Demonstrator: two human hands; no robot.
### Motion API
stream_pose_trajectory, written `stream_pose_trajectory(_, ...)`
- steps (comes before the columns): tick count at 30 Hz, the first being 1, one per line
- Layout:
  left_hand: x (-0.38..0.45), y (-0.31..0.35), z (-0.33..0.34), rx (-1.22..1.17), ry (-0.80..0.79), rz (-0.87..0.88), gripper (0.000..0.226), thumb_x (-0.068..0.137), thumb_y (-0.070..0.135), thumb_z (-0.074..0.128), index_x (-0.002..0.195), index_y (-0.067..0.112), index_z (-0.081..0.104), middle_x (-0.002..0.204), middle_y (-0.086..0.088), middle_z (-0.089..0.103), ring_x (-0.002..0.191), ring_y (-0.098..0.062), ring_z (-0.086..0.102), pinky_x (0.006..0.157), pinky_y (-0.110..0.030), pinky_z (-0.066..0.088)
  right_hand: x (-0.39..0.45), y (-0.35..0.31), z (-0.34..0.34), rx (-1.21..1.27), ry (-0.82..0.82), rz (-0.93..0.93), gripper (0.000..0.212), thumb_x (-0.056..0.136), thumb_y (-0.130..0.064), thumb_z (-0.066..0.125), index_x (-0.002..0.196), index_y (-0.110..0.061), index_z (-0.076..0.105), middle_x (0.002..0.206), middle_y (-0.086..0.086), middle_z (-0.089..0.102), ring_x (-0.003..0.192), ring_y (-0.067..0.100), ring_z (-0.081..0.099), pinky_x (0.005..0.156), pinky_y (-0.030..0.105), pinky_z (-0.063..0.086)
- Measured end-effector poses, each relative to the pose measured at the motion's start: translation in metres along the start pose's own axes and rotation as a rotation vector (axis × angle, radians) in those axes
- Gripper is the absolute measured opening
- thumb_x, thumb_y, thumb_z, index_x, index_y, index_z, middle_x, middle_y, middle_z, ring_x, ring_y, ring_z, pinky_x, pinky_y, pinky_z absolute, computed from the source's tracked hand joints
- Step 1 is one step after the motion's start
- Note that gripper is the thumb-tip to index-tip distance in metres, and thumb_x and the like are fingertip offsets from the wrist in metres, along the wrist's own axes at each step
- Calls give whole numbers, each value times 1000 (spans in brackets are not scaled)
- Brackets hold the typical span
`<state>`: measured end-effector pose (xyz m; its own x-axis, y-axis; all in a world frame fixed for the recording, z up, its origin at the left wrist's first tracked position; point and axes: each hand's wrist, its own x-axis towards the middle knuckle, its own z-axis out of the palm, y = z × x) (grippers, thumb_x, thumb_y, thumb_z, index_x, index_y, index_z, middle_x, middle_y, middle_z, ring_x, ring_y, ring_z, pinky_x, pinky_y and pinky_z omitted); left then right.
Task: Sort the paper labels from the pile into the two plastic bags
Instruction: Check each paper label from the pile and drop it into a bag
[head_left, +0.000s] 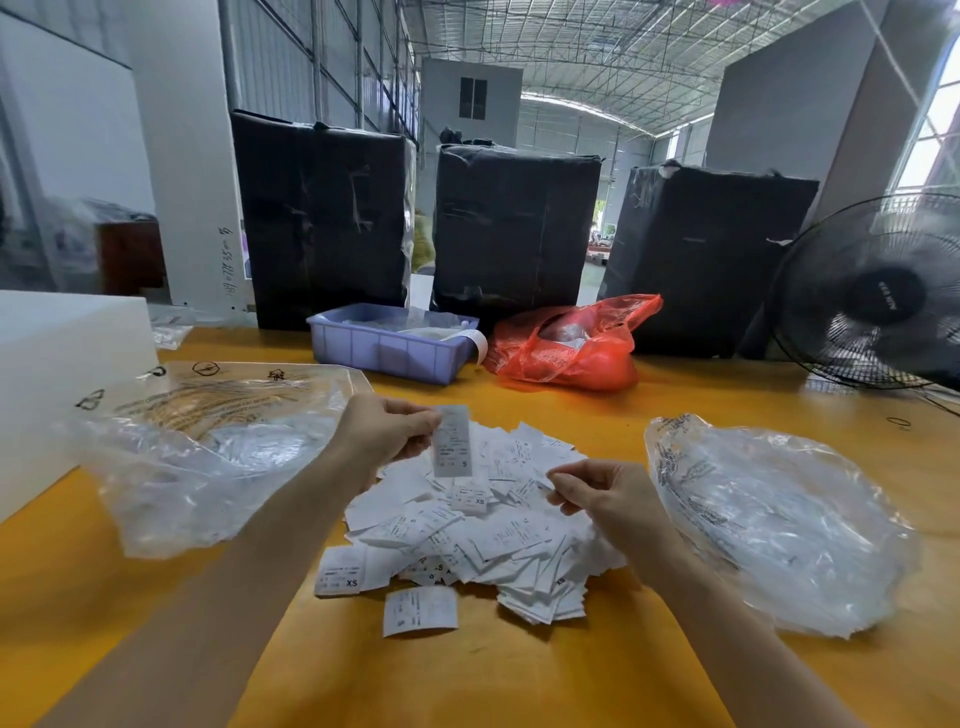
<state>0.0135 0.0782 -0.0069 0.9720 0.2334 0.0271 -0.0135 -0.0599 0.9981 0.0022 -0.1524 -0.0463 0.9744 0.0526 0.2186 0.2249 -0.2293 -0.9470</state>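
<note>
A pile of white paper labels (483, 540) lies in the middle of the yellow table (519, 675), some marked S, some XS. My left hand (387, 434) pinches one label (453, 441) marked S and holds it upright above the pile. Over the pile's right side, my right hand (597, 496) has its fingers curled; whether it pinches a label I cannot tell. A clear plastic bag (208, 452) lies to the left with several labels inside. Another clear plastic bag (779, 525) lies crumpled to the right.
A purple plastic bin (389, 348) and a red plastic bag (566, 343) sit behind the pile. Three black wrapped bales (514, 228) stand along the far edge. A black fan (878, 296) is at the right, a white block (62, 374) at the left.
</note>
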Motion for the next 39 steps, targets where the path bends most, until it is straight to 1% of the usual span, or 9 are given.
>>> stream_pose_trajectory(5, 13, 8, -60, 748, 586, 432, 12, 89, 2, 58, 91, -5, 67, 82, -23, 67, 74, -33, 62, 67, -39, 49, 3, -4, -12, -209, 260, -218, 11, 87, -2, 62, 92, 2, 71, 71, 10, 70, 51, 6, 61, 51, 18, 51)
stream_pose_trajectory(7, 18, 9, -84, 900, 754, 388, 15, 88, -6, 53, 101, -12, 57, 88, -34, 62, 80, -46, 60, 63, -46, 44, 6, -5, -27, -420, 467, -343, 12, 87, -3, 61, 91, 1, 73, 77, 13, 72, 62, 19, 66, 58, 27, 53)
stream_pose_trajectory(10, 29, -2, -110, 1069, 785, 52, 21, 87, -9, 51, 108, -12, 53, 93, -35, 58, 84, -46, 57, 65, -44, 40, 9, -2, -60, -720, 749, -349, 16, 87, -2, 58, 87, 0, 73, 79, 19, 72, 72, 35, 66, 63, 29, 45)
stream_pose_trajectory(13, 31, -13, -116, 1183, 703, -189, 21, 89, -3, 51, 109, -8, 58, 103, -30, 56, 97, -42, 51, 76, -42, 38, 13, 12, -92, -1071, 663, -32, 17, 87, -6, 57, 96, -6, 71, 89, 15, 71, 84, 33, 63, 67, 34, 48)
stream_pose_trajectory(17, 29, -9, -104, 1321, 646, -162, 31, 89, 4, 53, 119, -2, 55, 118, -25, 48, 109, -39, 42, 84, -44, 40, 9, 29, -106, -1306, 389, 376, 33, 83, -47, 66, 91, -16, 61, 98, 4, 62, 105, 28, 51, 79, 33, 39)
stream_pose_trajectory(23, 20, 2, -54, 1336, 516, 234, 28, 92, 25, 55, 113, 7, 60, 106, -13, 55, 96, -27, 48, 78, -34, 44, 13, 34, -107, -1200, 513, 269, 17, 93, -24, 56, 99, -11, 66, 96, 8, 69, 97, 27, 60, 83, 36, 39)
stream_pose_trajectory(32, -7, -14, 23, 1053, 80, 625, 29, 89, 26, 62, 116, 15, 64, 121, -5, 60, 115, -26, 49, 96, -37, 40, 16, 23, -106, -881, 637, 127, 24, 92, -17, 52, 88, -3, 72, 118, 15, 58, 110, 35, 45, 89, 44, 40)
stream_pose_trajectory(36, -15, -14, 35, 929, -1, 706, 26, 88, 25, 65, 111, 12, 67, 118, -3, 64, 110, -20, 56, 92, -32, 44, 13, 2, -95, -154, 502, -15, 14, 87, -13, 65, 83, -1, 72, 78, 8, 72, 76, 23, 65, 74, 39, 53)
stream_pose_trajectory(39, -26, -8, 43, 595, -257, 570, 33, 83, 39, 67, 102, 12, 70, 98, 1, 72, 86, -9, 66, 76, -19, 52, 3, -15, -70, 279, 160, 49, 14, 77, -19, 70, 80, -6, 72, 71, 5, 72, 62, 12, 62, 59, 23, 50)
